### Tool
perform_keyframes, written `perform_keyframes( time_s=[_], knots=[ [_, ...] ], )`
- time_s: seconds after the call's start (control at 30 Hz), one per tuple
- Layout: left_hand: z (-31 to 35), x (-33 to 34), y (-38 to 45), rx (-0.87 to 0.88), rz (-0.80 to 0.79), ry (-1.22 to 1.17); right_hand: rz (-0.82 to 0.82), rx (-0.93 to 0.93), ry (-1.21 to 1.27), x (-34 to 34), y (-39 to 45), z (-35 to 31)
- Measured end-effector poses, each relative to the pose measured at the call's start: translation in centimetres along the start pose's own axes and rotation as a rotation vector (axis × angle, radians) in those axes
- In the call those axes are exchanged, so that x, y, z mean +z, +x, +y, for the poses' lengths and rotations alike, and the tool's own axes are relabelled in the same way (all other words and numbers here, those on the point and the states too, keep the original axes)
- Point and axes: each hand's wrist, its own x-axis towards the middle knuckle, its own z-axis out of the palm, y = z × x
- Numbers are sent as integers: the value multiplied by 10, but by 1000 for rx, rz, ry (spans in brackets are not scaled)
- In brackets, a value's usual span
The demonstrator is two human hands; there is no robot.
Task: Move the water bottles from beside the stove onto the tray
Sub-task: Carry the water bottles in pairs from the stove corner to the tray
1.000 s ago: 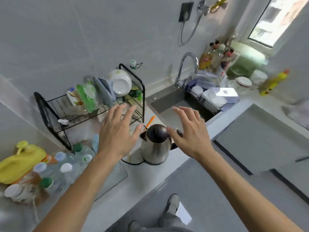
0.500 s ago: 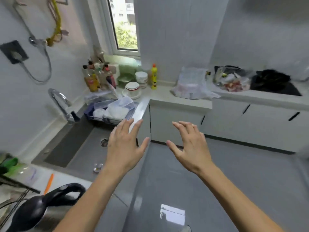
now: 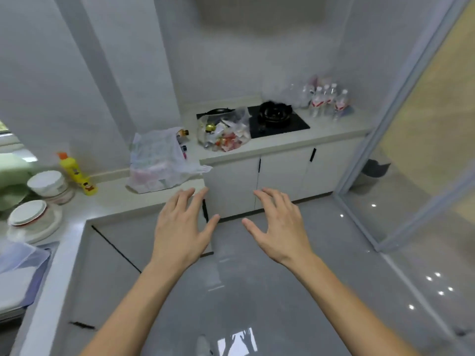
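Observation:
Several clear water bottles (image 3: 326, 102) with white caps and red labels stand on the far counter, to the right of the black stove (image 3: 277, 119). My left hand (image 3: 183, 227) and my right hand (image 3: 279, 224) hover side by side over the floor, fingers spread, holding nothing. Both hands are well short of the bottles. No tray shows in this view.
A clear bag of rubbish (image 3: 223, 133) sits left of the stove, a white plastic bag (image 3: 159, 160) at the counter corner. A yellow bottle (image 3: 77, 173) and stacked bowls (image 3: 48, 186) stand on the left counter. A glass door frame (image 3: 380, 155) borders the right.
The view has swung right, from the dish rack and kettle past the sink to the stove counter. Both hands have stayed spread and empty in front of me.

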Motion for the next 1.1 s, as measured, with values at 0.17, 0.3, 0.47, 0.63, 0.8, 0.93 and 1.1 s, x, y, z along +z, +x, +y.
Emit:
perform_keyframes(
  time_s=[0.17, 0.3, 0.47, 0.63, 0.8, 0.93, 1.1],
  knots=[
    [26, 44, 110, 108, 1, -66, 41, 98, -35, -6, 74, 58],
    [39, 78, 203, 166, -17, -129, 62, 169, -80, -10, 141, 99],
    [65, 105, 310, 290, -36, -186, 117, 246, -100, -29, 218, 142],
    [106, 143, 404, 376, -75, -213, 174, 352, -95, -38, 269, 199],
    [163, 196, 472, 450, -143, -225, 191, 411, -76, -49, 313, 278],
    [215, 241, 537, 475, -149, -212, 211, 418, -67, -62, 360, 357],
    [277, 281, 621, 436, -162, -192, 171, 418, -34, -91, 428, 449]
  ],
)
